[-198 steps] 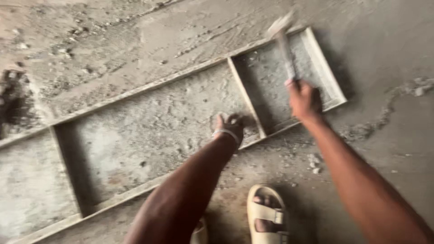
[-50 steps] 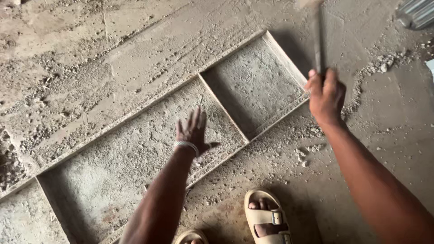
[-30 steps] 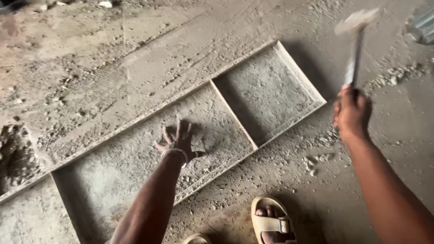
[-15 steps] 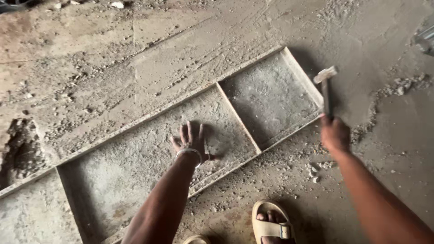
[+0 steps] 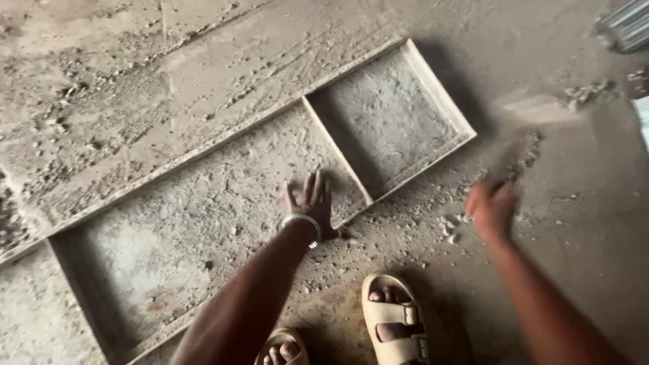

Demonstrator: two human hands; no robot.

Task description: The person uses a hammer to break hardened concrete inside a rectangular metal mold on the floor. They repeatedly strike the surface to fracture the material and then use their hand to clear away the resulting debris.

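Floor: a dusty concrete floor (image 5: 574, 223), strewn with crumbs of mortar, carried the whole scene.
Mould frame: a long, shallow frame (image 5: 443, 101) with thin raised rims lay flat on the floor, running on a slant from lower left to upper right and split by cross bars into compartments.
Left compartment: grey, rough and caked with dried cement, with a paler patch near its left end.
Left hand: the left hand (image 5: 312, 206) lay flat and spread, gripping nothing, its palm pressed on the frame's near rim just left of the cross bar (image 5: 336, 150); a metal bangle (image 5: 302, 223) circled the wrist.
Right compartment: smaller, nearly square, equally crusted; no fresh fill showed in it.
Sandals: two pale strapped sandals (image 5: 395, 318) stood on the floor just below the frame.
Right hand: the right hand (image 5: 492, 206) hung over the floor beside the frame's right end, blurred by motion; it appeared clenched around a hammer handle.
Hammer: the hammer (image 5: 534, 111) showed only as a pale smear above that hand, near the frame's right corner but apart from it.
Progress: judged from the frame alone, the compartments were already empty of any cast piece, while crust clung to rims and beds, so knocking it clean looked unfinished.
Edge of view: a ribbed grey object (image 5: 625, 23) sat at the upper right corner, too cropped to identify.
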